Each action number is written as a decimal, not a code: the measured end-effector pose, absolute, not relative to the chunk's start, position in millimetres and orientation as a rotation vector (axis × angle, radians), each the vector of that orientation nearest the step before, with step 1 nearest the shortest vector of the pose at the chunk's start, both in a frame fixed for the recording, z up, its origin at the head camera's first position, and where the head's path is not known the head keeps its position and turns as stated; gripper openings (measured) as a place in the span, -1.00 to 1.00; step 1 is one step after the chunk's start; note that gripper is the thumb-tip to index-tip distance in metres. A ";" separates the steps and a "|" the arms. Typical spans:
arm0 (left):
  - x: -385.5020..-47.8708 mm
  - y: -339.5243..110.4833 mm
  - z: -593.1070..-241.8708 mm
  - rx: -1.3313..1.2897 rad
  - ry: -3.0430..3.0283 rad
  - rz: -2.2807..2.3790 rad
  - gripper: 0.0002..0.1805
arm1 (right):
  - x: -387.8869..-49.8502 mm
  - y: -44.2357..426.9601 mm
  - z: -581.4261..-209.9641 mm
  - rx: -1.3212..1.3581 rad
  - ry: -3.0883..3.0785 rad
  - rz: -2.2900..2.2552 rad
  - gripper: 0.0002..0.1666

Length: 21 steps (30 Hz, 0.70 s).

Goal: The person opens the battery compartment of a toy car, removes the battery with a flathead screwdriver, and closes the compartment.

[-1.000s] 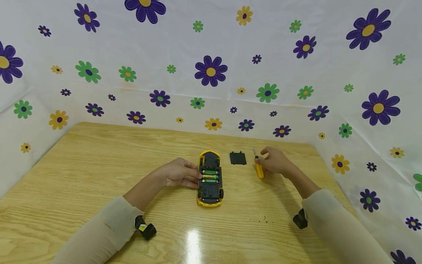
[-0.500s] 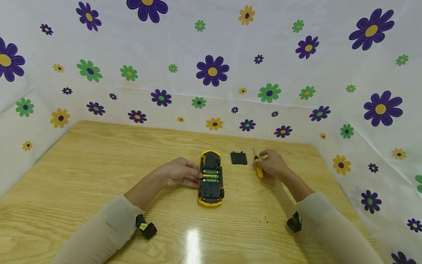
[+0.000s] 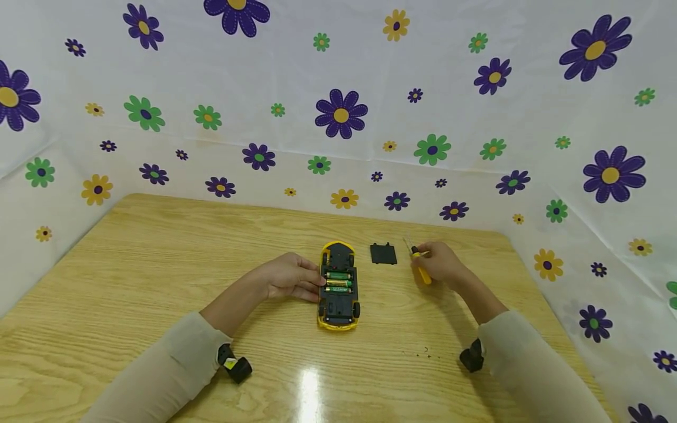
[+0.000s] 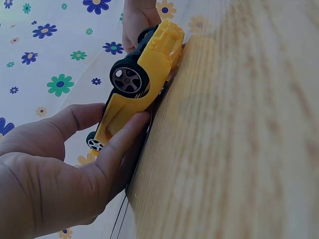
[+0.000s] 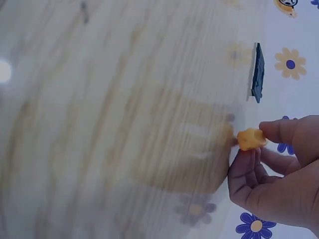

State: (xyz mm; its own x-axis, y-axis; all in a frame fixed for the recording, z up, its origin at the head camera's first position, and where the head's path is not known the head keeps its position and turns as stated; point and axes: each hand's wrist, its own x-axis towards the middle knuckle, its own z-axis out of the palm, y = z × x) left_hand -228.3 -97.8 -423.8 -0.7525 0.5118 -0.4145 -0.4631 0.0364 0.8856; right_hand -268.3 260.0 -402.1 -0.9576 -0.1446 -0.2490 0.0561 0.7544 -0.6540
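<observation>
A yellow toy car (image 3: 338, 311) lies upside down on the table, its bay showing green-and-gold batteries (image 3: 338, 283). My left hand (image 3: 285, 277) holds the car's left side; in the left wrist view the thumb and fingers of that hand (image 4: 65, 169) pinch the yellow body (image 4: 119, 112). To the right, my right hand (image 3: 440, 262) grips a yellow-handled screwdriver (image 3: 424, 274), its shaft tilted up and left. The right wrist view shows the handle's end (image 5: 250, 139) between the thumb and fingers of my right hand (image 5: 284, 174).
A black battery cover (image 3: 383, 254) lies between the car and the screwdriver. Several tiny dark bits (image 3: 426, 352) are on the wooden table (image 3: 211, 247) at the near right. A flower-patterned cloth (image 3: 238, 76) stands behind and at the sides.
My right hand has closed round the screwdriver, whose handle end has shifted slightly right and whose shaft has tilted further left. The left hand and the car have stayed in place.
</observation>
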 end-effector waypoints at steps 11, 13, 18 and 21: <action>-227.9 -98.1 -424.9 0.046 1.632 1.796 -0.50 | -262.5 262.3 -392.8 -0.300 2.754 -0.941 -0.56; -228.2 -98.3 -425.3 0.055 1.635 1.794 -0.51 | -261.5 261.9 -391.3 -0.338 2.787 -0.916 -0.58; -228.5 -98.4 -426.0 0.065 1.641 1.791 -0.55 | -259.9 262.6 -389.1 -0.448 2.827 -0.900 -0.59; -228.4 -97.9 -425.4 0.060 1.642 1.792 -0.55 | -259.3 263.7 -389.7 -0.564 2.842 -0.902 -0.61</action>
